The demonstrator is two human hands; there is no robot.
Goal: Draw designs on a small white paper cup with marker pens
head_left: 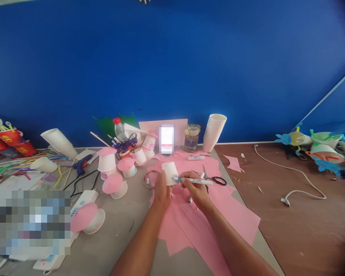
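My left hand is closed around the side of a white paper cup, which is held upside down above the table. Between the fingers of my right hand is an acrylic paint marker, its blue tip at the cup's wall. Under both hands lie overlapping sheets of pink paper. Black-handled scissors rest on the paper just beyond my right hand. A roll of tape lies left of the cup. Another marker is farther back on the paper.
Several cups with pink paper tops, one a pink-topped cup, stand at the left. Nearby are a glue gun and a power strip. Behind stand a lit screen, a glass jar and a cup stack. A white cable lies right.
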